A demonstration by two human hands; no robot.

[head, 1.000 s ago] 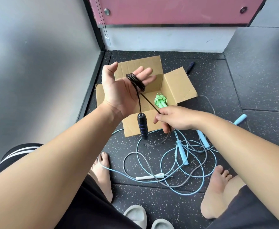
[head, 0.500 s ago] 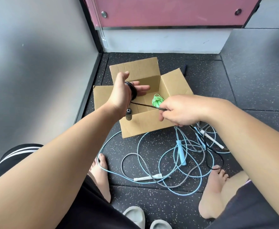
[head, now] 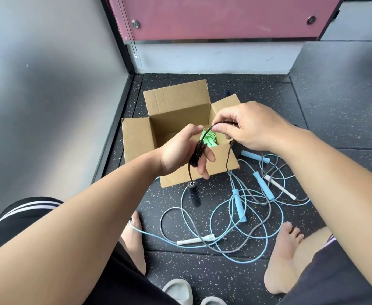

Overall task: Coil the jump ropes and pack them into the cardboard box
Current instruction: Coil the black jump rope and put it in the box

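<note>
A black jump rope point(head: 199, 151) is wound in several turns around the fingers of my left hand point(head: 180, 154), held over the front of the open cardboard box point(head: 136, 142). One black handle point(head: 194, 194) dangles below that hand. My right hand point(head: 250, 126) pinches the rope's free length above the box's right side, and the rope arcs from it to the coil. A coiled green rope point(head: 276, 138) lies inside the box. Light blue point(head: 239, 204) and grey point(head: 171, 213) ropes lie tangled on the floor in front.
The box stands on a dark speckled floor near a grey wall on the left and a white and pink wall behind. My bare feet point(head: 286, 256) flank the rope tangle, and pale slippers point(head: 178, 291) lie at the bottom edge. A dark handle point(head: 226, 92) lies behind the box.
My right hand rose from beside the box front to above its right side, carrying the rope up and over. My left hand lowered and turned, and the black handle now hangs further down.
</note>
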